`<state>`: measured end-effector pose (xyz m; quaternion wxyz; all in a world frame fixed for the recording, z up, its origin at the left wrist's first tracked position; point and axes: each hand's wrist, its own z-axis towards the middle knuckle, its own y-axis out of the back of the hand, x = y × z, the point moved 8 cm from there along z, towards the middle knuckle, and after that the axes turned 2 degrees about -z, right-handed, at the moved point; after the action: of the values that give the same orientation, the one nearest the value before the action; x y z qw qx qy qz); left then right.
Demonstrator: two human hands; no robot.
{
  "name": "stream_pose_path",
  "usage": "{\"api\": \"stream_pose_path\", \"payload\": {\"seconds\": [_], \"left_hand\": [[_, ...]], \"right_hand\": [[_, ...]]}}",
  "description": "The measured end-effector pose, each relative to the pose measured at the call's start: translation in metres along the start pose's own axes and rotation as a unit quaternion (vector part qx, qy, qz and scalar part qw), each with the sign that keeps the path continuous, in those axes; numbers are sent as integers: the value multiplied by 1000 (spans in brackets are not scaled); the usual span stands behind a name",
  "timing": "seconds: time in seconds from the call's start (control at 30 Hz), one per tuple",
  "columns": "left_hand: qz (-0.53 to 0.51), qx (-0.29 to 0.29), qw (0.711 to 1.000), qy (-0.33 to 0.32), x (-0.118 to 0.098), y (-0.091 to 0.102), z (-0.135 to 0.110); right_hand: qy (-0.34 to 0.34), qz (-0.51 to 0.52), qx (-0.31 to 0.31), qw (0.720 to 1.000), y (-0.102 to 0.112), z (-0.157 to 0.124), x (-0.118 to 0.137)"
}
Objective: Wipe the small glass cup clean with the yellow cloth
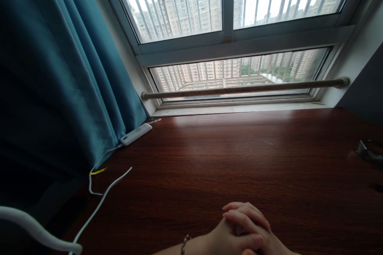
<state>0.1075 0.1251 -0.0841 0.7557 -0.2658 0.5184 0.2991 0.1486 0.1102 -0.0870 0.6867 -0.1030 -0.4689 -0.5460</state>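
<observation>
At the bottom edge of the head view, my left hand (223, 238) and my right hand (273, 242) are clasped together with their fingers interlaced. They rest over the reddish-brown wooden tabletop (227, 159). A thin bracelet (185, 244) circles my left wrist. No object shows between the closed fingers, though the palms are hidden.
A white device (136, 134) with a thin cable lies by the blue curtain (98, 87). Nearer are a white cord (101, 199), a yellow strip (98, 171) and a thick white tube (32, 227). A dark object (369, 152) sits far right. A rail (245, 89) crosses the window.
</observation>
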Motion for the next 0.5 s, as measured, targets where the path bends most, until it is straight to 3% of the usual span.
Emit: {"api": "stream_pose_path", "payload": {"seconds": [0.5], "left_hand": [[7,4,999,47,9,3,-3]], "right_hand": [[-34,31,44,998,2,4,8]]}}
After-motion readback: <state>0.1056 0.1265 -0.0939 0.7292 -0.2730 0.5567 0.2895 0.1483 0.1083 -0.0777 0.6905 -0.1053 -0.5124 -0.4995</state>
